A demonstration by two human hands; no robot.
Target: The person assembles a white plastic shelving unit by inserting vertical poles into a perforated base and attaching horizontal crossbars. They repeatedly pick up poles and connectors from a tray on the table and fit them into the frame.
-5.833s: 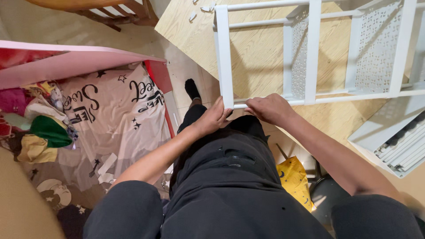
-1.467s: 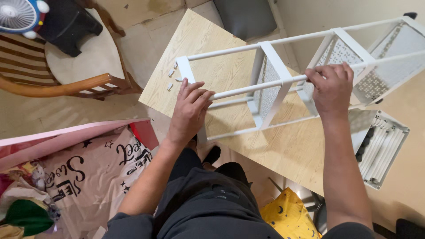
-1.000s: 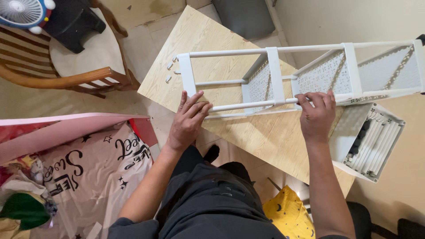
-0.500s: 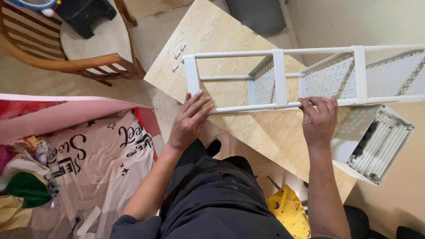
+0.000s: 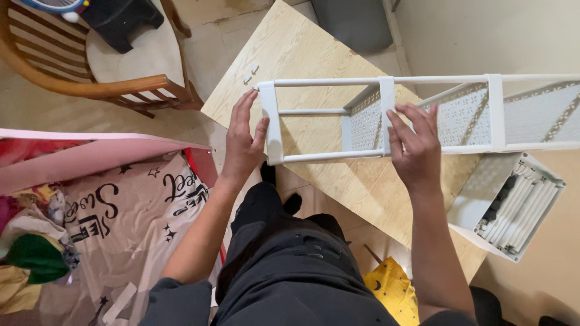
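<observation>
White plastic shelf frame [image 5: 423, 115] lies on its side across the pale wooden worktop [image 5: 314, 54], one end overhanging toward the wall. Left hand [image 5: 243, 140]: flat, fingers spread, palm pressed against the end post; not gripping. Right hand [image 5: 414, 148]: fingers draped loosely over the lower rail beside a perforated shelf panel; grip open, resting, not closed on it.

Handling, my judgement: light but long and gangly, rails thin and likely to flex or pop from their sockets; smooth, a bit slippery. Best held at posts and joints, not mid-rail.

Nearby: small white pegs [image 5: 251, 73] on the worktop, a spare tray of parts [image 5: 513, 205] lower right, wooden chair [image 5: 103, 78] upper left.
</observation>
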